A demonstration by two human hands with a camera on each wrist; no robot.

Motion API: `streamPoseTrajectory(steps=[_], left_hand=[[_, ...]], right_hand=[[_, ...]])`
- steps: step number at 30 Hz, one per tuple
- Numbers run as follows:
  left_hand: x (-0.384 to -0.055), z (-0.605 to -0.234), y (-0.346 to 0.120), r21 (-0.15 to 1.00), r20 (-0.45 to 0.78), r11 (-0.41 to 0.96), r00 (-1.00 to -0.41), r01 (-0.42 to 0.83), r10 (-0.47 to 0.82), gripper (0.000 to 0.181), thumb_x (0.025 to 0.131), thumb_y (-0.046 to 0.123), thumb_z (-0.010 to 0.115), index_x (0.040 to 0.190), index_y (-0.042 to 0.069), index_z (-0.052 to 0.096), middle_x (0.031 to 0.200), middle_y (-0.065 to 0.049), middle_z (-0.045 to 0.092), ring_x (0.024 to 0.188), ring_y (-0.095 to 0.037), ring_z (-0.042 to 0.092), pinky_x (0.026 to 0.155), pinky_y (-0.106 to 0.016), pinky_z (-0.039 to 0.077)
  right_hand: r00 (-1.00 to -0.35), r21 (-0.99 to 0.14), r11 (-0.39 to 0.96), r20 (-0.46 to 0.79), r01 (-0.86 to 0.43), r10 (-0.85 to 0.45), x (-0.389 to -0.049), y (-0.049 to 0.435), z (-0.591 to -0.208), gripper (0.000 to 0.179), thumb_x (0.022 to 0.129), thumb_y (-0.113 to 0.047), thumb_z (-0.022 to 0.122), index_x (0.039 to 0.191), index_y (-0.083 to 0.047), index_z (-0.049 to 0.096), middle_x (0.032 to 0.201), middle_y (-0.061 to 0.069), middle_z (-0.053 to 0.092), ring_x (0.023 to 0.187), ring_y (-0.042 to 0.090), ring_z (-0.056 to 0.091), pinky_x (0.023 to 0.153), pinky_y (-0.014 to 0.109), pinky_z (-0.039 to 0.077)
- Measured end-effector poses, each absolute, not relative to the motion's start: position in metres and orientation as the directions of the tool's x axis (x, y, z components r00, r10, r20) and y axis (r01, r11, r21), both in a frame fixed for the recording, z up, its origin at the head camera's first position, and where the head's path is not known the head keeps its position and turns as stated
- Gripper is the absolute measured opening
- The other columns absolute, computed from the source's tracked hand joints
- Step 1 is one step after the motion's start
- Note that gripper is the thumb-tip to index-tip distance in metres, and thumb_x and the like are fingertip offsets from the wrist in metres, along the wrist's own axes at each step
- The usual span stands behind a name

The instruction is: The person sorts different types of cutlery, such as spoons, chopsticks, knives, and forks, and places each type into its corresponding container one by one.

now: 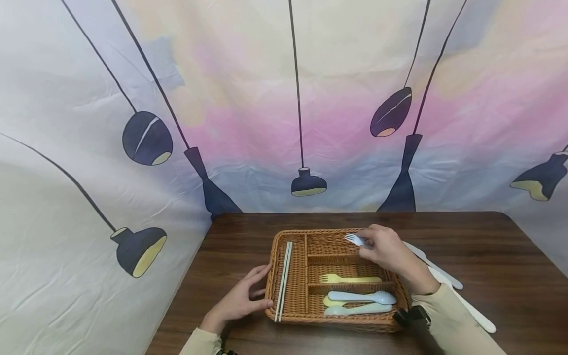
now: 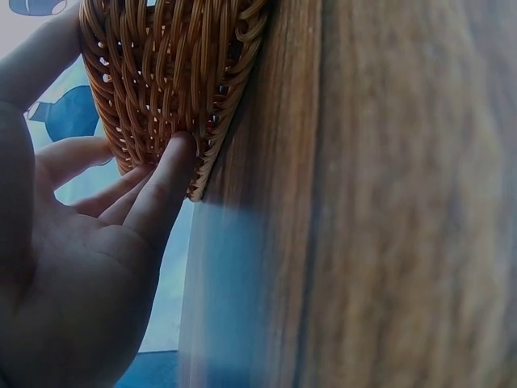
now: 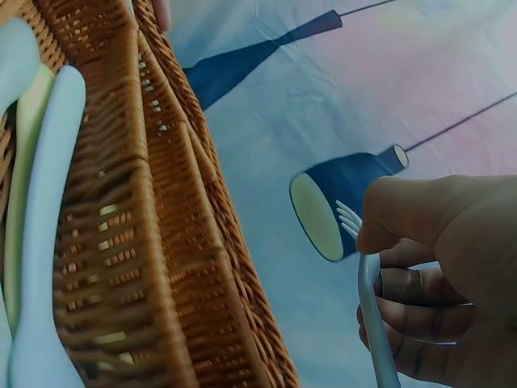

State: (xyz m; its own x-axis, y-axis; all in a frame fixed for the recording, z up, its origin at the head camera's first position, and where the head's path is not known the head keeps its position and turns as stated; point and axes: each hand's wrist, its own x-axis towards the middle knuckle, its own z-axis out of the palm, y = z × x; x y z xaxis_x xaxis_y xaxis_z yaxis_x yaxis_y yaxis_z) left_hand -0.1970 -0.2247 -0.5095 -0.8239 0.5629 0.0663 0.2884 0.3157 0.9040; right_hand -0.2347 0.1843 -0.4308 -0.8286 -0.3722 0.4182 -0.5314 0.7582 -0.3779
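Observation:
A wicker cutlery tray (image 1: 276, 251) sits on the dark wooden table (image 1: 488, 246). My right hand (image 1: 385, 248) pinches a pale blue fork (image 1: 355, 239) over the tray's far right compartment; the fork (image 3: 367, 291) shows in the right wrist view, held between thumb and fingers. My left hand (image 1: 241, 298) rests with straight fingers against the tray's left front corner, a fingertip (image 2: 179, 153) touching the weave (image 2: 161, 73). In the tray lie a pair of chopsticks (image 1: 283, 281), a yellow fork (image 1: 348, 279) and pale blue and yellow spoons (image 1: 361, 297).
Two white utensils (image 1: 443, 276) lie on the table right of the tray, behind my right forearm. A printed cloth backdrop with lamp shapes (image 1: 306, 185) rises at the table's back and left edges.

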Motion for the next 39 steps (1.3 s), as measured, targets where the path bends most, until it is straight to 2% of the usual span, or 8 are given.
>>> streamPoseTrajectory(steps=[6,14,18,23,32,39], left_hand=[[-0.199,-0.505,-0.223,0.897,0.046,0.339,-0.822,0.284,0.567,0.086,0.086,0.018,0.076,0.155,0.01,0.025,0.154,-0.019,0.023,0.138,-0.042,0.034,0.101,-0.026,0.05],[-0.2,-0.502,-0.221,0.889,0.039,0.354,-0.819,0.29,0.572,0.087,0.086,0.021,0.077,0.155,0.008,0.025,0.155,-0.019,0.023,0.138,-0.04,0.035,0.101,-0.026,0.05],[-0.201,-0.502,-0.221,0.89,0.045,0.352,-0.823,0.291,0.567,0.088,0.085,0.022,0.077,0.155,0.008,0.025,0.155,-0.019,0.023,0.139,-0.04,0.034,0.101,-0.026,0.05],[-0.201,-0.503,-0.221,0.887,0.045,0.357,-0.825,0.292,0.564,0.087,0.085,0.022,0.077,0.154,0.008,0.026,0.155,-0.019,0.024,0.139,-0.041,0.034,0.101,-0.026,0.05],[-0.198,-0.504,-0.222,0.865,0.039,0.398,-0.83,0.308,0.557,0.084,0.087,0.025,0.075,0.154,0.01,0.027,0.154,-0.017,0.027,0.136,-0.038,0.04,0.1,-0.026,0.051],[-0.193,-0.501,-0.224,0.886,0.096,0.326,-0.819,0.329,0.565,0.075,0.091,0.017,0.07,0.153,0.005,0.029,0.151,-0.021,0.029,0.133,-0.042,0.041,0.098,-0.029,0.054]], right_hand=[[-0.814,-0.363,0.742,0.401,-0.563,-0.421,-0.235,0.174,-0.43,0.032,0.08,-0.011,0.068,0.111,-0.005,0.072,0.097,0.005,0.067,0.073,0.012,0.061,0.055,0.022,0.047],[-0.779,-0.332,0.717,0.405,-0.613,-0.479,-0.237,0.164,-0.43,0.032,0.08,-0.013,0.068,0.111,-0.007,0.073,0.093,0.001,0.067,0.073,0.011,0.062,0.055,0.019,0.046],[-0.782,-0.356,0.7,0.365,-0.619,-0.506,-0.236,0.159,-0.43,0.032,0.082,-0.011,0.067,0.112,-0.005,0.072,0.099,0.007,0.066,0.069,0.008,0.056,0.052,0.017,0.042],[-0.779,-0.351,0.697,0.34,-0.625,-0.527,-0.234,0.155,-0.433,0.033,0.081,-0.008,0.066,0.113,-0.003,0.072,0.097,0.008,0.065,0.063,0.003,0.047,0.049,0.016,0.038],[-0.787,-0.361,0.701,0.327,-0.615,-0.522,-0.229,0.155,-0.436,0.034,0.082,-0.01,0.067,0.115,-0.003,0.071,0.097,0.007,0.065,0.06,0.001,0.043,0.048,0.016,0.037],[-0.791,-0.369,0.7,0.32,-0.611,-0.522,-0.229,0.156,-0.437,0.035,0.082,-0.011,0.066,0.116,-0.003,0.071,0.093,0.004,0.063,0.058,0.0,0.041,0.047,0.015,0.036]])
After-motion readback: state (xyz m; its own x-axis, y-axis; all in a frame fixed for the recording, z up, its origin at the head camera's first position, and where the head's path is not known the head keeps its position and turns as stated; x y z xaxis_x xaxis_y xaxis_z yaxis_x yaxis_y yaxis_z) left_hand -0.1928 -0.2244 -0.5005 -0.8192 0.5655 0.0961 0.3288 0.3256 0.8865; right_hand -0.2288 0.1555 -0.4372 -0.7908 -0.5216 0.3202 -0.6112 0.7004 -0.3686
